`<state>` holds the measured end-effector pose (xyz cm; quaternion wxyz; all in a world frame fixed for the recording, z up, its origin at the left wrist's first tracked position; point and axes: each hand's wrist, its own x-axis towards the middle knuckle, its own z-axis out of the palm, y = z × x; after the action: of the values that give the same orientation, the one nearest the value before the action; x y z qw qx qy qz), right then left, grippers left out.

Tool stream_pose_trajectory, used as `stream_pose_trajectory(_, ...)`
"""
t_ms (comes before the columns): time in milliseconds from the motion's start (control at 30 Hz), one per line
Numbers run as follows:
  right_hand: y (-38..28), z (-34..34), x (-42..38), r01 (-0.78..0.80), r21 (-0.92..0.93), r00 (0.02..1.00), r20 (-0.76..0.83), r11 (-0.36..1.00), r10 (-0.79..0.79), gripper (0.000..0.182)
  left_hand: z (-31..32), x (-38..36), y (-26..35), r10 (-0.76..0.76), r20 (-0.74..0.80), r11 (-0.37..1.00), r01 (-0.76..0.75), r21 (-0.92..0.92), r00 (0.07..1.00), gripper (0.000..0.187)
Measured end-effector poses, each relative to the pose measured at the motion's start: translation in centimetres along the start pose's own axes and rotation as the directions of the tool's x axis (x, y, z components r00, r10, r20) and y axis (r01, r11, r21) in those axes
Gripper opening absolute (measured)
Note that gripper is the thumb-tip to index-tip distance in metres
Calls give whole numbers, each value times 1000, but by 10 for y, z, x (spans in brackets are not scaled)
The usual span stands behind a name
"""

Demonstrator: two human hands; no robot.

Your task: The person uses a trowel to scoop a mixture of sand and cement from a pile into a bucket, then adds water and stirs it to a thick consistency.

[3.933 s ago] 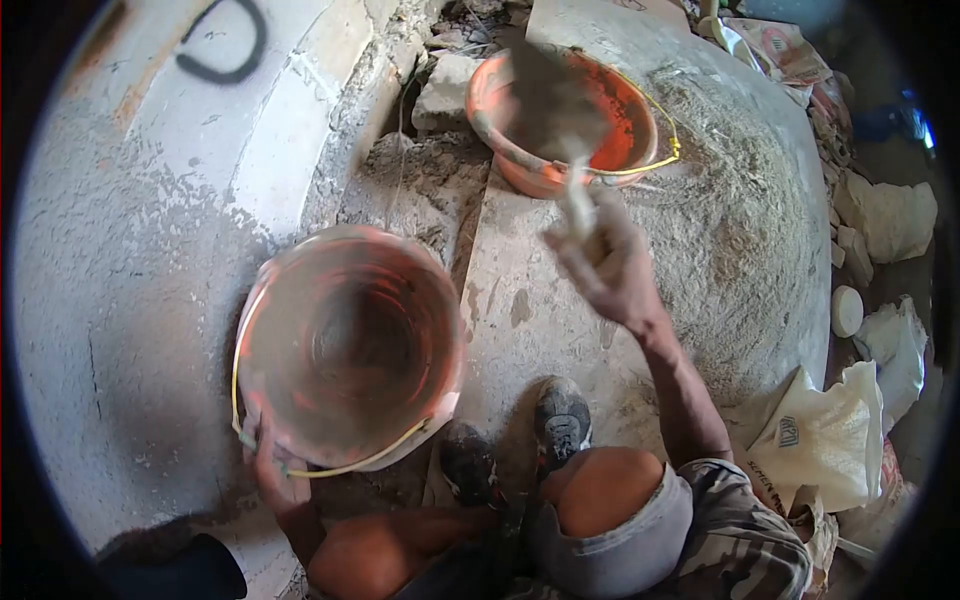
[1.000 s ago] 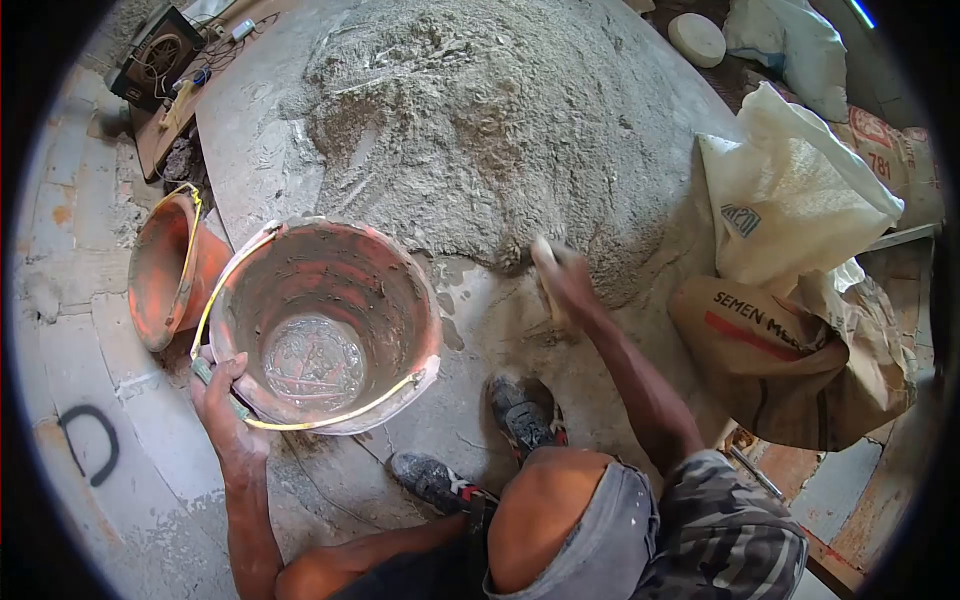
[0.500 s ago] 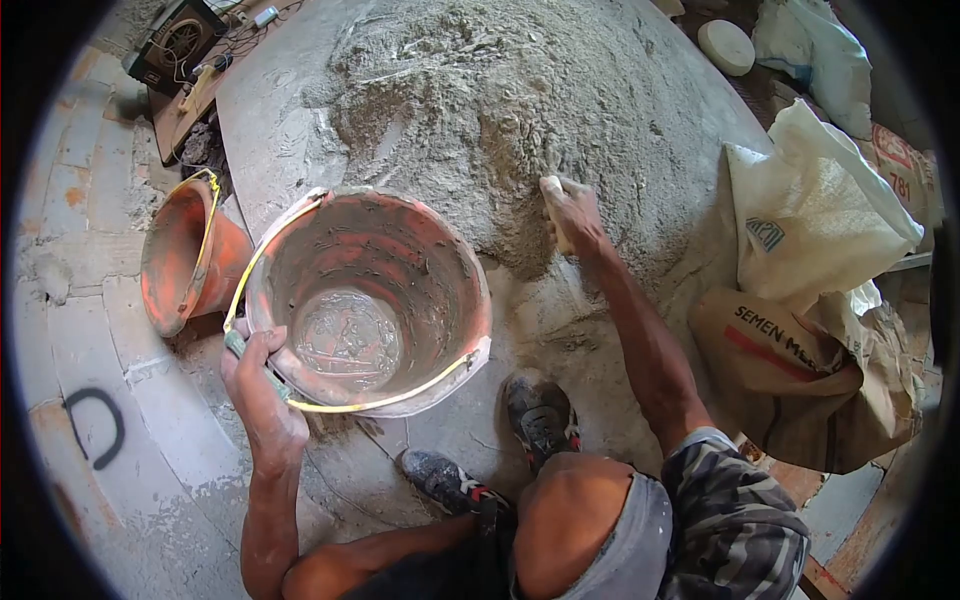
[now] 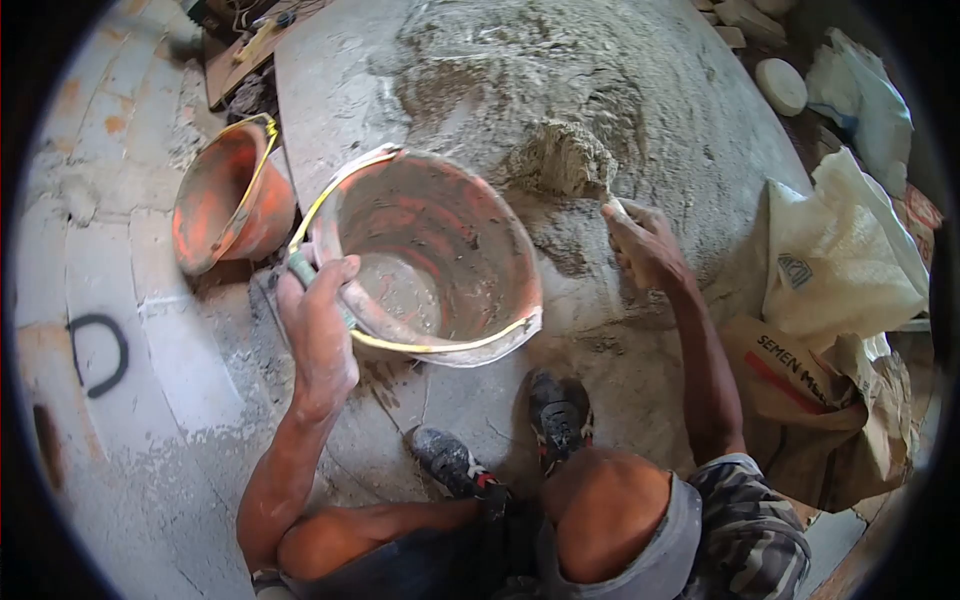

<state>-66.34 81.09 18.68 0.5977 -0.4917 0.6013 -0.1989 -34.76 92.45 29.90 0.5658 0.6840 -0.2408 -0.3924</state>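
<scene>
At centre, the left hand (image 4: 322,345) clasps an orange plastic bucket (image 4: 512,238) by its stiff-looking rim; the right hand (image 4: 650,243) grips a pale-handled trowel (image 4: 616,208), likely heavy with grey mortar (image 4: 572,158).

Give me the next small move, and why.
Probably tip the trowel in the right hand into the near bucket: the blade looks heaped with mortar, and the left hand holds that bucket beside the pile, mouth open, looking nearly empty.
</scene>
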Motion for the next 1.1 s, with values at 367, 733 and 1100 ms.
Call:
stream_pose_trajectory(367,-11,90,25,669,-186,623,668,719,-407,27,-21,-4,-4,-37,63,999,35,34,997,21)
stream_pose_trajectory(733,-55,113,-33,711,-703,476,464,17,-747,24,-68,10,-15,-61,11,995,62,-80,998,18)
stream_pose_trajectory(1100,161,-37,-165,-74,-215,716,-691,974,-99,39,-81,14,-17,-108,17,987,110,-117,994,27)
